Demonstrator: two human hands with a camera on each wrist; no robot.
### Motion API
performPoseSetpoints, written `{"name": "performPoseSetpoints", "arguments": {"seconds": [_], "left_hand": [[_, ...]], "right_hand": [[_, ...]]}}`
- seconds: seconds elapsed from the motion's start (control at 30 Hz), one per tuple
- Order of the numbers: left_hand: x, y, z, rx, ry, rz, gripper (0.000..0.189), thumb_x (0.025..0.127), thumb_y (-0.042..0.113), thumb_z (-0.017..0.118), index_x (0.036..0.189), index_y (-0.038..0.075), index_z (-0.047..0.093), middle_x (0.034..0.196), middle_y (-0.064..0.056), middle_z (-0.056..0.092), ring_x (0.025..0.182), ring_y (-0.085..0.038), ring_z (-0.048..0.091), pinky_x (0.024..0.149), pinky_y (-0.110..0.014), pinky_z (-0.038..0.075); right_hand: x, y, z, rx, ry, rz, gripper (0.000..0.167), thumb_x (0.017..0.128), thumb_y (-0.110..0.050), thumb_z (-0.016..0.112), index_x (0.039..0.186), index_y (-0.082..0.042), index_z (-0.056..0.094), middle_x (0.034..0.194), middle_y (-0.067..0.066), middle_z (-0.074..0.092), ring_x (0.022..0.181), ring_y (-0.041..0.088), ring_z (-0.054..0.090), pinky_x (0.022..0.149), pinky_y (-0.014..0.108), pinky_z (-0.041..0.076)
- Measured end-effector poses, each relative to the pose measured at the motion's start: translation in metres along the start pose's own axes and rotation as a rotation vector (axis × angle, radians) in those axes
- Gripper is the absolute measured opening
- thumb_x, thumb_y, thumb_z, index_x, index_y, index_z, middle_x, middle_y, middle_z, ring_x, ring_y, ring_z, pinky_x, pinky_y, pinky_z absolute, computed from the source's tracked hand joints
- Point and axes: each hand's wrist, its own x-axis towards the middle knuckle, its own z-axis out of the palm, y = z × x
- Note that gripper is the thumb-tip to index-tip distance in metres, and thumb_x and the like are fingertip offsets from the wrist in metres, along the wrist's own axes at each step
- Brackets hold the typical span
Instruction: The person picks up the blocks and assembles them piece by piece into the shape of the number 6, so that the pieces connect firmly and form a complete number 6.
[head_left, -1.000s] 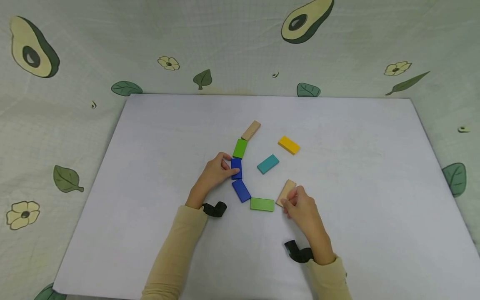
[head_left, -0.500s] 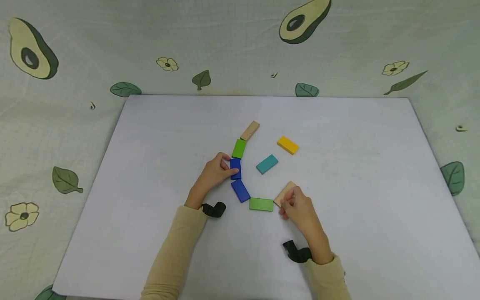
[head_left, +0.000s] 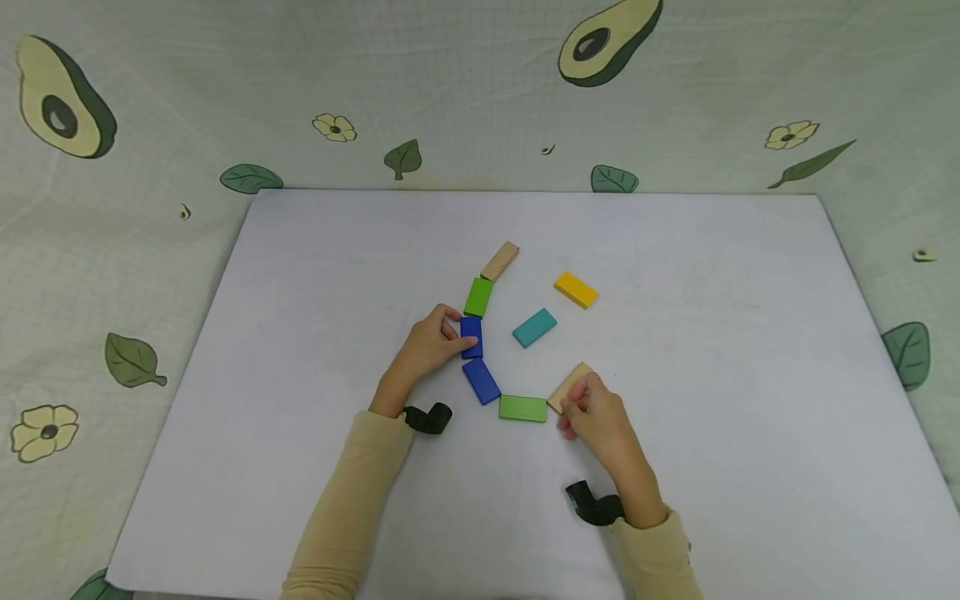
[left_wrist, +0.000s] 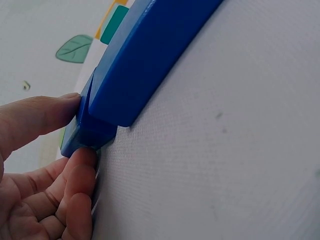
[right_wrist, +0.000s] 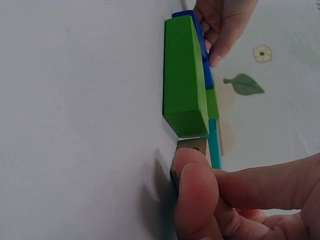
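Observation:
Flat rectangular blocks lie in an open curve on the white tabletop. My left hand (head_left: 429, 343) pinches the upper blue block (head_left: 471, 327), thumb across it and a fingertip at its far end. Below it, a second blue block (head_left: 482, 382) slants down to a light green block (head_left: 522, 408). At the curve's lower right, my right hand (head_left: 603, 421) pinches a plain wooden block (head_left: 568, 387), partly hidden by the fingers. In the right wrist view its end sits right at the end of the green block (right_wrist: 185, 75). A darker green block (head_left: 478, 297) and another wooden block (head_left: 500, 261) form the top.
Inside the curve lies a teal block (head_left: 535, 328), with a yellow block (head_left: 576, 290) up and to its right. The white tabletop (head_left: 750, 375) ends at the back against a cloth (head_left: 480, 83) printed with avocados, leaves and flowers.
My right hand has shifted the wooden block slightly left and turned it a little, so its lower corner meets the light green block. My left hand has stayed in place on the blue block.

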Motion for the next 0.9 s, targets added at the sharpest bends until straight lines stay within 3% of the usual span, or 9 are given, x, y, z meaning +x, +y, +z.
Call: {"name": "performPoseSetpoints", "arguments": {"seconds": [0.9], "left_hand": [[0.0004, 0.0002, 0.0002, -0.004, -0.006, -0.006, 0.048, 0.083, 0.031, 0.069, 0.120, 0.007, 0.048, 0.086, -0.007, 0.056, 0.073, -0.018, 0.049, 0.064, -0.025, 0.037]], "right_hand": [[0.0007, -0.0006, 0.0024, -0.026, 0.013, -0.013, 0.012, 0.090, -0.007, 0.055, 0.090, -0.003, 0.044, 0.070, 0.007, 0.062, 0.058, 0.012, 0.055, 0.054, 0.025, 0.043]]}}
